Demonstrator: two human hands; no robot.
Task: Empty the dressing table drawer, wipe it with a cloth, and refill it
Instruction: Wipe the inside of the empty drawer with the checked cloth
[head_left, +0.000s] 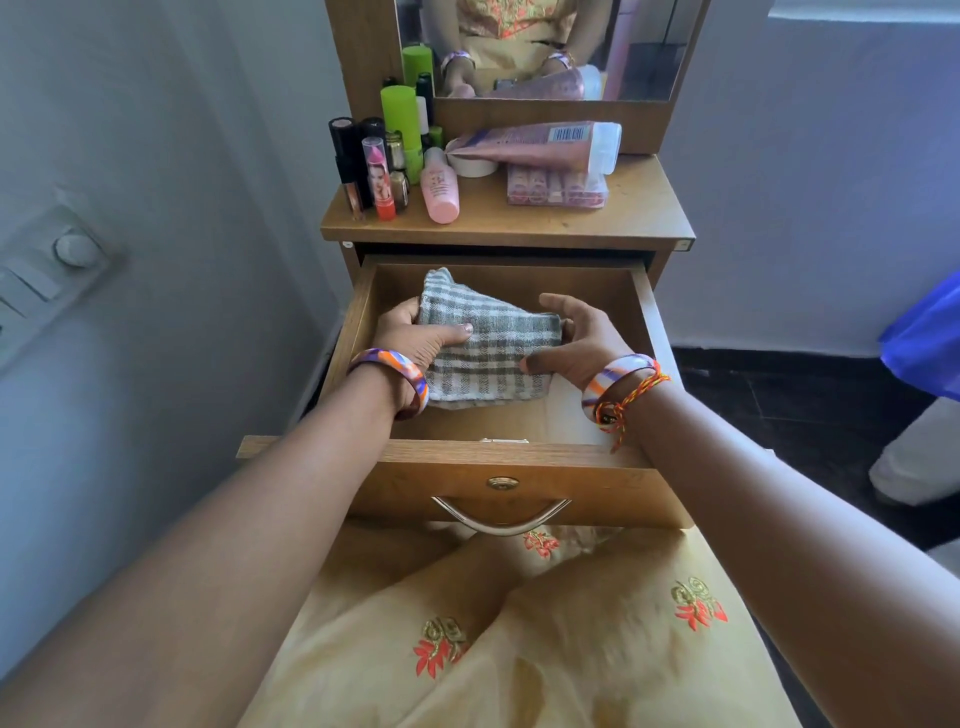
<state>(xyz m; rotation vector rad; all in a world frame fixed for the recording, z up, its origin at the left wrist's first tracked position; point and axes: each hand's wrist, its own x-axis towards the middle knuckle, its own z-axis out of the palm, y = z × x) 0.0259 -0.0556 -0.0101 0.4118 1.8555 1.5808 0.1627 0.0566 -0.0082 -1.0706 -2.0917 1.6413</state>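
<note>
From the head camera, the checked cloth (483, 345) lies folded inside the pulled-out drawer (511, 467). The left hand (415, 338) grips its left edge with thumb on top, and the right hand (576, 340) pinches its right edge with curled fingers. Cosmetics (395, 156) stand on the table top (639, 208).

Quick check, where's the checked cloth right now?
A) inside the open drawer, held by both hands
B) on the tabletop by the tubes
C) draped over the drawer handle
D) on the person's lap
A: the checked cloth sits inside the open drawer, with the left hand and right hand gripping its ends.
</note>
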